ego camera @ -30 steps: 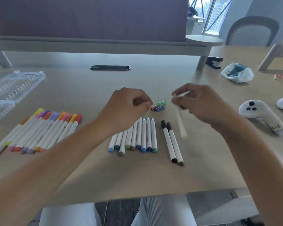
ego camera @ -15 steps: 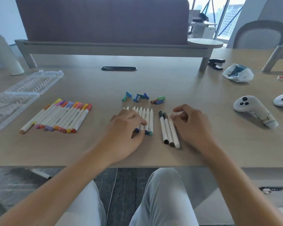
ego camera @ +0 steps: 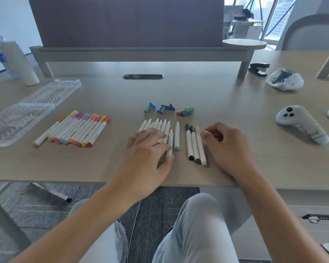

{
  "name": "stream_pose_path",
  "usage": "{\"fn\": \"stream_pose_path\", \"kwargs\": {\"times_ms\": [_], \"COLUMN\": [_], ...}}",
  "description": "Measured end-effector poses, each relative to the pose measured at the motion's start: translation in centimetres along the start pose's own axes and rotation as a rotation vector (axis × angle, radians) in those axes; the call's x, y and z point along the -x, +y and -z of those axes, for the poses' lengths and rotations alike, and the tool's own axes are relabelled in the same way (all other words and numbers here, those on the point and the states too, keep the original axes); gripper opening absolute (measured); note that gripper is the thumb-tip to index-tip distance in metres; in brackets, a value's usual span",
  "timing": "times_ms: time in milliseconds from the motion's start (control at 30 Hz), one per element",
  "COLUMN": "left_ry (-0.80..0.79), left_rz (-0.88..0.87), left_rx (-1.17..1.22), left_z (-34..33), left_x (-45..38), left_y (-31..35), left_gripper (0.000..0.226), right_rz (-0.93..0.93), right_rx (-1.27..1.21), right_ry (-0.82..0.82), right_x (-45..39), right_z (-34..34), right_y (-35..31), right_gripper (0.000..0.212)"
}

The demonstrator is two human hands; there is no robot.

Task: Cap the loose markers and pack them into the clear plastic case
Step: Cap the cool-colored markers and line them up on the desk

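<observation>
Several uncapped white markers (ego camera: 164, 125) lie in a row at the table's middle. My left hand (ego camera: 148, 154) rests across them, thumb and forefinger pinching the lower end of one marker (ego camera: 171, 139), which sits lower than the others. Loose caps (ego camera: 160, 108) in blue, green and brown are scattered just behind. Three capped markers (ego camera: 193, 145) lie to the right; my right hand (ego camera: 226, 149) rests beside them with loosely curled fingers touching the rightmost one. Several capped coloured markers (ego camera: 80, 130) lie on the left. The clear plastic case (ego camera: 17, 120) stands open at far left.
Two white controllers (ego camera: 300, 122) lie at the right. A crumpled plastic bag (ego camera: 284, 79) and a black stapler (ego camera: 258, 68) sit at the back right. A white roll (ego camera: 19, 61) stands at the back left. The table's front edge (ego camera: 65, 182) runs just below my hands.
My right hand has laid the white marker it held beside the two dark-capped ones. My left hand has dropped onto the uncapped row and drawn one marker toward me.
</observation>
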State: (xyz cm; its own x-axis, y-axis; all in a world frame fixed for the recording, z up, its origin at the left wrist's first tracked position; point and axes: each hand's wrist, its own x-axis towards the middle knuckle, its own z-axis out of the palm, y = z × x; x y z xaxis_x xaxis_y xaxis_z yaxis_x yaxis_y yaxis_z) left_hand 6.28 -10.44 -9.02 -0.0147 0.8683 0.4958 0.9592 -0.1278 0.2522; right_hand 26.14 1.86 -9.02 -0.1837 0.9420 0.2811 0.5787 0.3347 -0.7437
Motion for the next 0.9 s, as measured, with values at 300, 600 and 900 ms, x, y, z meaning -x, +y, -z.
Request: {"fn": "stream_pose_path", "kwargs": {"times_ms": [300,600,900], "left_ry": [0.011,-0.057,-0.029], "left_rz": [0.256,0.361,0.469], "left_rx": [-0.158,-0.172,0.039], "left_z": [1.4,1.0,2.8], "left_x": [-0.8,-1.4,-1.2], "left_y": [2.4,3.3,2.7], "left_gripper": [0.031,0.018,0.011], "right_rz": [-0.017,-0.027,-0.025], "right_rx": [-0.039,-0.059,-0.055], "right_ry": [0.016,0.015,0.011], "right_x": [0.3,0.3,0.5], "right_z": [0.1,0.3,0.4], "right_y": [-0.1,-0.2,-0.4], "right_gripper": [0.015,0.017,0.016]}}
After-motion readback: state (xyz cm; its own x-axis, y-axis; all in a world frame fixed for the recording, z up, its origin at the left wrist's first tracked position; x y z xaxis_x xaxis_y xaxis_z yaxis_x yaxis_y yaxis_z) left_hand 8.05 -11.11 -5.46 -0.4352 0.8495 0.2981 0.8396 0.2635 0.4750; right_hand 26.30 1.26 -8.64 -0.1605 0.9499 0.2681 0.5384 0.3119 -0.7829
